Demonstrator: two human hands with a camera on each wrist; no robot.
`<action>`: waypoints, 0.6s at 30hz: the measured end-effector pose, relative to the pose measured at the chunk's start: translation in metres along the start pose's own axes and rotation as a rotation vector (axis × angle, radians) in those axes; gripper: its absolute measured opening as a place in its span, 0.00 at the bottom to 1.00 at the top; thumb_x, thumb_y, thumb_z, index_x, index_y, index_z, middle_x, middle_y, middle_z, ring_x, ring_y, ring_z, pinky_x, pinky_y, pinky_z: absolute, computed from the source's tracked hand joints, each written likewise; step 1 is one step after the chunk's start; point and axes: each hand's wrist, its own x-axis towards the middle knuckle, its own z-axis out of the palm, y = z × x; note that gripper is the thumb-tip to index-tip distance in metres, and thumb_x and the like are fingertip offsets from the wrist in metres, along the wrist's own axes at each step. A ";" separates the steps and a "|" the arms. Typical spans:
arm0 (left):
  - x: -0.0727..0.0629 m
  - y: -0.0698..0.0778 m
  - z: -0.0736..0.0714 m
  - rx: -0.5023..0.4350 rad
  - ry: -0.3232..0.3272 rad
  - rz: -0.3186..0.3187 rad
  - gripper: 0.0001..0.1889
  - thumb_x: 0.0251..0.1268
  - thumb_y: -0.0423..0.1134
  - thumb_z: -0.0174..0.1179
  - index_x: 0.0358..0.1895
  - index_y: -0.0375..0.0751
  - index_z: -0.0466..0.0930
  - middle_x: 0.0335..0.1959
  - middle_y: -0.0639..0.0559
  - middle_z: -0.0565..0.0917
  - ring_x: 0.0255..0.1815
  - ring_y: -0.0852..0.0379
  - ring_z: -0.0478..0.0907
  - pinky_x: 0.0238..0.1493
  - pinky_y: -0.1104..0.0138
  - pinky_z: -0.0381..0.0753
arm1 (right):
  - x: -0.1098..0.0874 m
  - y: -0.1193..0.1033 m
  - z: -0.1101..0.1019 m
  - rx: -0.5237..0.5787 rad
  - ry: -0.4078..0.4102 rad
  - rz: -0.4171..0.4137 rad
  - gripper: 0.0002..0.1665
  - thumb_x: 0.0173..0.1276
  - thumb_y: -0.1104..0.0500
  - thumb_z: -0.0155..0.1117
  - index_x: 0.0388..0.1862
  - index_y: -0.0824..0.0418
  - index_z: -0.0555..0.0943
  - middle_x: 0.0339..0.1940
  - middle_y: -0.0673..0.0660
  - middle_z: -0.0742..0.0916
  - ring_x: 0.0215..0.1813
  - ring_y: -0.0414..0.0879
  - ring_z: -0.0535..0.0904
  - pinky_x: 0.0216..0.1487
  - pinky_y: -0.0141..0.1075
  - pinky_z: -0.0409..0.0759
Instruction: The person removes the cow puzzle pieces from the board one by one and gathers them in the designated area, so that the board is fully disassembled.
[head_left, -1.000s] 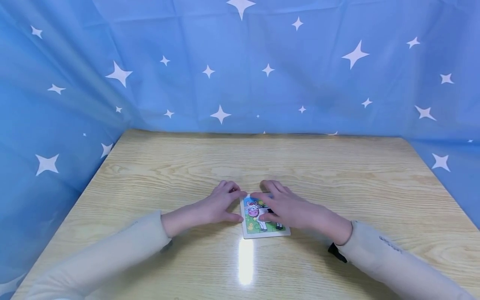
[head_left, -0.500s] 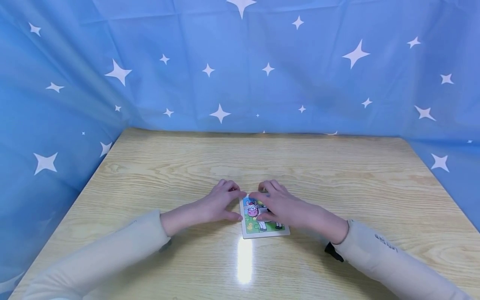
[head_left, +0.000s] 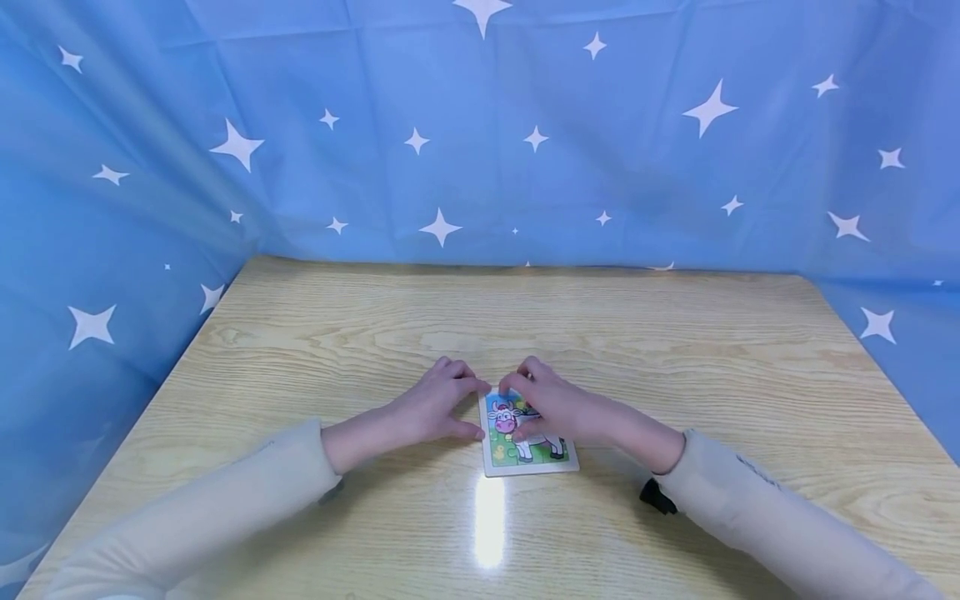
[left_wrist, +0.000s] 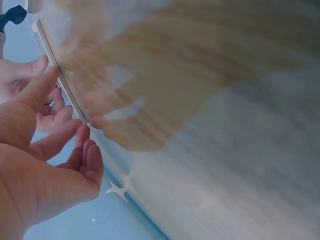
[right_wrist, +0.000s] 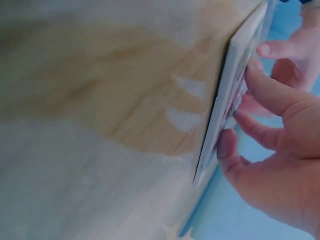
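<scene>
At lower centre, my left hand (head_left: 435, 407) and right hand (head_left: 572, 410), fingers apart, touch the cow puzzle (head_left: 532, 452), which uneven pressure could skid.

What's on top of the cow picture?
The right hand is over the picture, the left hand at its edge; the cow's head shows. Anything beneath the hands is hidden.

Left fingers (left_wrist: 57, 141) point inward — right fingers (right_wrist: 261, 132) bend, loosely, it seems.
</scene>
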 end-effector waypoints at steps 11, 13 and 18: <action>0.002 -0.004 0.003 -0.050 -0.042 -0.008 0.34 0.63 0.42 0.82 0.68 0.27 0.82 0.58 0.39 0.80 0.60 0.44 0.72 0.64 0.52 0.78 | 0.012 -0.005 -0.007 -0.025 -0.075 0.056 0.27 0.72 0.58 0.81 0.61 0.65 0.77 0.55 0.59 0.73 0.50 0.48 0.77 0.54 0.37 0.80; 0.002 -0.002 0.003 -0.048 -0.064 -0.024 0.36 0.64 0.43 0.82 0.70 0.26 0.81 0.60 0.38 0.80 0.61 0.43 0.72 0.66 0.52 0.77 | 0.012 -0.007 -0.007 -0.025 -0.074 0.059 0.28 0.72 0.58 0.81 0.62 0.65 0.77 0.55 0.59 0.73 0.48 0.47 0.77 0.52 0.36 0.80; 0.002 0.007 -0.004 -0.025 -0.099 -0.055 0.37 0.63 0.42 0.83 0.71 0.26 0.80 0.62 0.38 0.80 0.62 0.44 0.72 0.68 0.53 0.77 | 0.012 -0.008 -0.007 -0.013 -0.077 0.059 0.29 0.72 0.58 0.82 0.64 0.66 0.76 0.55 0.59 0.73 0.47 0.47 0.77 0.51 0.36 0.80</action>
